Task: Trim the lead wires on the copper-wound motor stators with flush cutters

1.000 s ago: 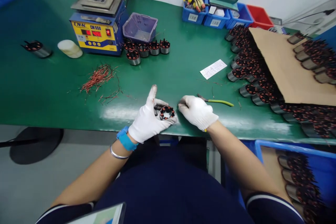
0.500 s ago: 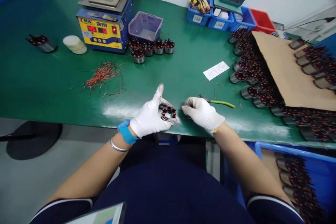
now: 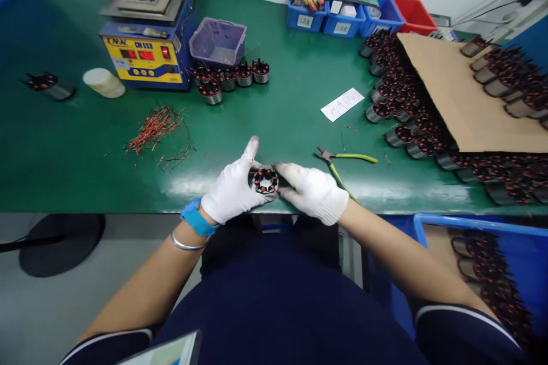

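Near the front edge of the green table, my left hand (image 3: 233, 189), in a white glove, holds a round stator with copper windings (image 3: 265, 181), its open ring facing up. My gloved right hand (image 3: 311, 189) is at the stator's right side, thumb and fingers apart, fingertips close to or touching its rim. Green-handled cutters (image 3: 351, 157) lie on the table just beyond my right hand, their handles spread. A pile of cut copper wire (image 3: 154, 128) lies to the left.
A yellow and blue soldering unit (image 3: 145, 63), a purple bin (image 3: 218, 43) and several stators (image 3: 209, 92) stand at the back left. Many stators and a cardboard sheet (image 3: 466, 97) fill the right. A paper slip (image 3: 342, 104) lies mid-table; a blue crate (image 3: 483, 222) is below right.
My right hand has moved left to the stator, and its fingers have spread. The stator has turned more upright in my left hand. The view has shifted slightly, showing more of the cutters.
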Motion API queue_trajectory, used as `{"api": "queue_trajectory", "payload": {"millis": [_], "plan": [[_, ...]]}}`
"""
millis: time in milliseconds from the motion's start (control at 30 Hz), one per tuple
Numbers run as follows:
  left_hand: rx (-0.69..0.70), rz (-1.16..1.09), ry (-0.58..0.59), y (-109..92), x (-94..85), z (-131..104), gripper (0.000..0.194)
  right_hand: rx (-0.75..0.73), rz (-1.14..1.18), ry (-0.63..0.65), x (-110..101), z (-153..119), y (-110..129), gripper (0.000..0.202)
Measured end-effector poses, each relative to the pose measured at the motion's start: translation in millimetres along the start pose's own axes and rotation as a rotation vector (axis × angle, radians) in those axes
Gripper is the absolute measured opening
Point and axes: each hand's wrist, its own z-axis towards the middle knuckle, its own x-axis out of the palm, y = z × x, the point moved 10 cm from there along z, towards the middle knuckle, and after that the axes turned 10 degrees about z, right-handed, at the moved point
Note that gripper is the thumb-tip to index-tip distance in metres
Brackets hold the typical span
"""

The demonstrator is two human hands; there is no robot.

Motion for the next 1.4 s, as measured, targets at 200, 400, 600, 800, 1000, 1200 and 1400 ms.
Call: {"api": "queue_trajectory", "payload": {"millis": [200, 400, 600, 800, 1000, 1200, 1400], "plan": [[-0.023, 0.001, 0.027, 3, 3.2, 0, 0.118, 0.037, 0.158, 0.096, 2, 5, -21, 0.034], [0.035, -0.028, -0.005, -10, -3.5, 1, 0.090, 0.019, 0.319, 0.127, 4, 3, -25, 0.033], [-0.134, -0.356, -0.187, 13, -16.1, 9, 0.018, 0.017, 0.174, 0.084, 5, 0, -19, 0.035], [-0.178, 0.401, -0.446, 28, -59.5, -17, 0.009, 0.037, 0.115, 0.084, 7, 0, -18, 0.034], [0.265, 0.198, -0.255, -40, -41.4, -20, 0.064, 0.058, 0.260, 0.077, 1, -2, -24, 0.036], [0.342, 0.115, -0.068, -41, -2.3, -6, 0.046, 0.089, 0.263, 0.211, 3, -19, -23, 0.030], [0.381, 0.116, 0.009, -40, -1.8, -2, 0.046, -0.026, 0.009, 0.213, -4, -27, -10, 0.031]]}}
